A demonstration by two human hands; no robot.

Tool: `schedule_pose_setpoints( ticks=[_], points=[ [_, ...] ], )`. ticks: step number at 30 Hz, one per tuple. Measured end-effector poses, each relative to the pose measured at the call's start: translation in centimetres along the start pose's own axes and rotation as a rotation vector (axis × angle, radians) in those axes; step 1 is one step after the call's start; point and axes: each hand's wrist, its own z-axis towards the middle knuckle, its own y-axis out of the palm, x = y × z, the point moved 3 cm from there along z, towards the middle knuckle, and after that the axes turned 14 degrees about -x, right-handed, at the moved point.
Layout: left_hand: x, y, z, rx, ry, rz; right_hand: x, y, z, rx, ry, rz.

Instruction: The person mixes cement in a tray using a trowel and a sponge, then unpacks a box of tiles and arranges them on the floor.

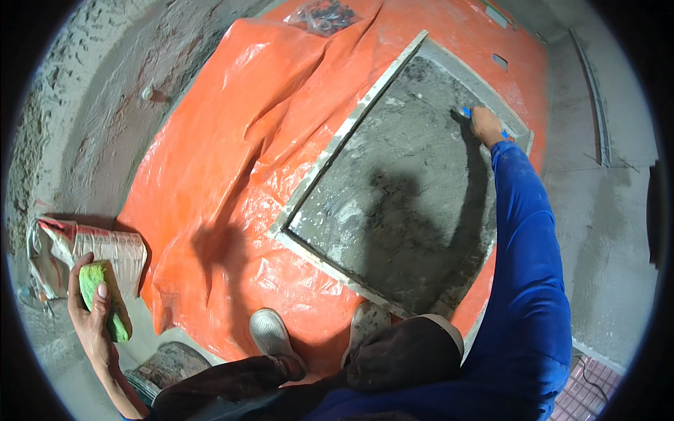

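At the lower left my left hand (93,309) is closed round a green sponge (105,298), with the thumb across its face. My right arm, in a blue sleeve, stretches out to the far right part of a rectangular frame (330,153) with pale, raised edges. Wet grey mortar (365,182) covers the area inside it, rough and streaked. Over the mortar's far right side, my right hand (486,125) grips a blue-handled tool (466,111). The hand mostly hides that tool, and its working end is too small to make out.
An orange plastic sheet (210,154) lies creased under the frame. Beside my left hand rests a paper sack (119,252), near a dark bucket (168,368). A clear bag of dark bits (323,15) sits at the far edge. My shoes (270,333) stand by the frame's near edge.
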Motion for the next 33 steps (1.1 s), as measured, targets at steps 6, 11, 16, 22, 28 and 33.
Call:
schedule_pose_setpoints(
  ticks=[6, 11, 16, 22, 28, 33],
  points=[
    [4.6, 2.8, 1.9, -0.007, 0.18, 0.106, -7.1, -1.4, -3.2, -0.072, -0.393, -0.224],
    [7.5, 6.3, 1.9, -0.131, 0.254, 0.012, -6.7, 1.4, -12.7, 0.135, -0.604, -0.062],
    [7.6, 6.6, 1.8, -0.184, 0.29, -0.066, 0.2, 3.4, -22.3, 0.371, -0.534, -0.05],
    [5.5, 4.8, 2.1, -0.198, 0.212, -0.029, 11.4, 3.8, -20.3, 0.235, 0.037, 0.341],
    [5.0, 2.9, 0.5, -0.08, 0.24, 0.015, 12.5, 8.2, -12.7, -0.133, 0.157, 0.238],
    [6.1, 3.4, 0.1, -0.105, 0.263, -0.01, 4.1, 8.9, -11.5, -0.149, -0.184, 0.257]
  ],
)
